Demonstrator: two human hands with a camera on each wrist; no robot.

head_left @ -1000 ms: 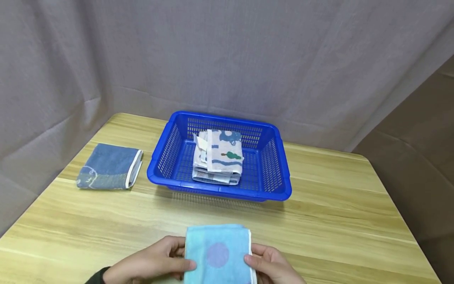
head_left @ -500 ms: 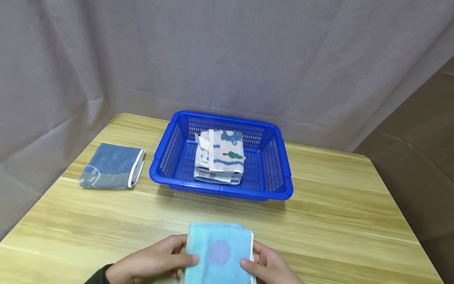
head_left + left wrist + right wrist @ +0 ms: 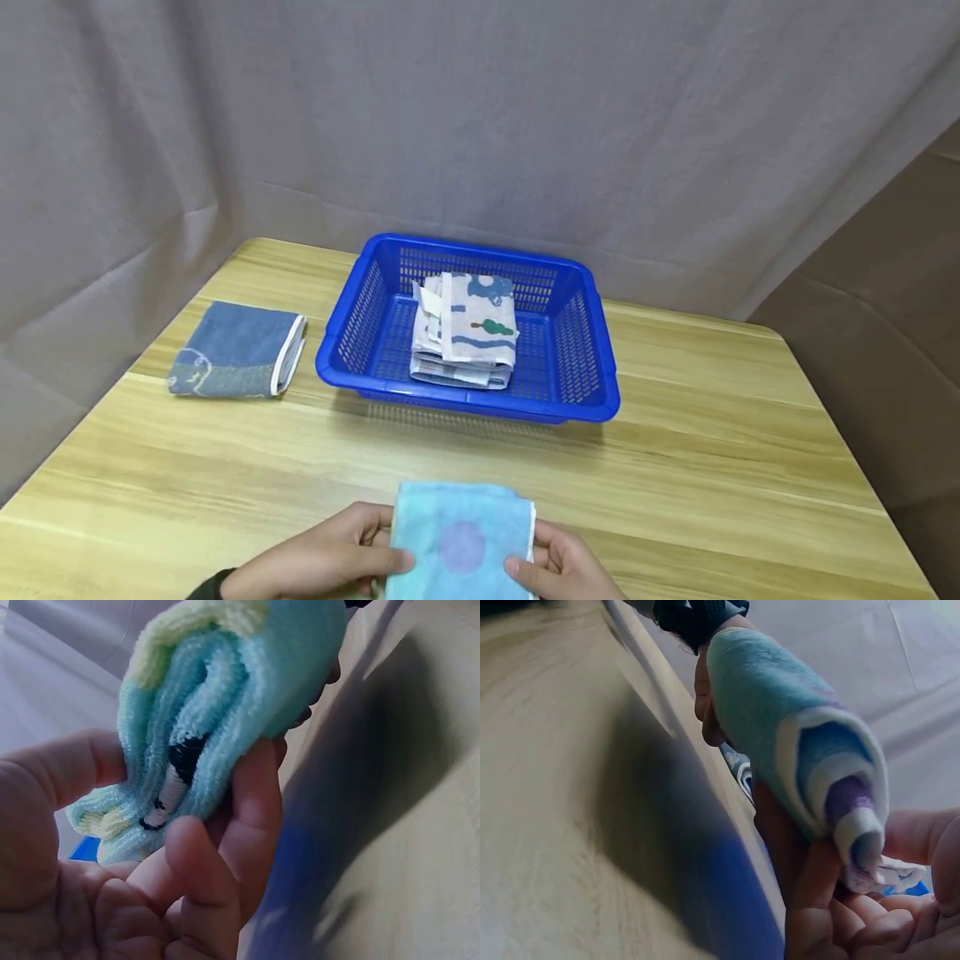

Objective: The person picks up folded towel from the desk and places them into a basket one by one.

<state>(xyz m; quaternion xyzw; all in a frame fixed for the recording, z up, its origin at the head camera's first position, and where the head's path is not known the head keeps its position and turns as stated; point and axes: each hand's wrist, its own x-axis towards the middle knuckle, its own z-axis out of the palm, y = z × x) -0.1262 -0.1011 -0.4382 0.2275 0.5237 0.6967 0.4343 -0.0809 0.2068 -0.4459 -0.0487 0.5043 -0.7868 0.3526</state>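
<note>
Left hand (image 3: 318,554) and right hand (image 3: 566,568): both occupied, one at each side edge of a folded light blue towel (image 3: 465,537). The towel lies between the two hands, its near end cut off by the lower border of the head view. Left hand pinches its edge, thumb on the upper face, fingers beneath. Right hand grips the opposite edge the same way, thumb over a white-trimmed border. A purple dot sits on the upper face, between the two thumbs.

Wrist views: towel folded into several layers — yellow patches and a black-and-white strip inside the left hand's end, white edging and a purple patch at the right hand's end. A dark sleeve (image 3: 212,586) shows at the left wrist.

Beyond both hands, farther out on the wooden table (image 3: 712,467), stands a blue plastic basket (image 3: 480,404) with slotted walls. Inside it, a stack of folded patterned cloth (image 3: 480,325), pale with blue and green motifs; a white tag (image 3: 429,301) sticks out on its left-hand side. Beyond the left hand and left of the basket, well apart from the hand: a folded grey-blue towel (image 3: 232,350), white trim toward the basket. Grey curtain (image 3: 480,117) behind the table, farthest from the hands.
</note>
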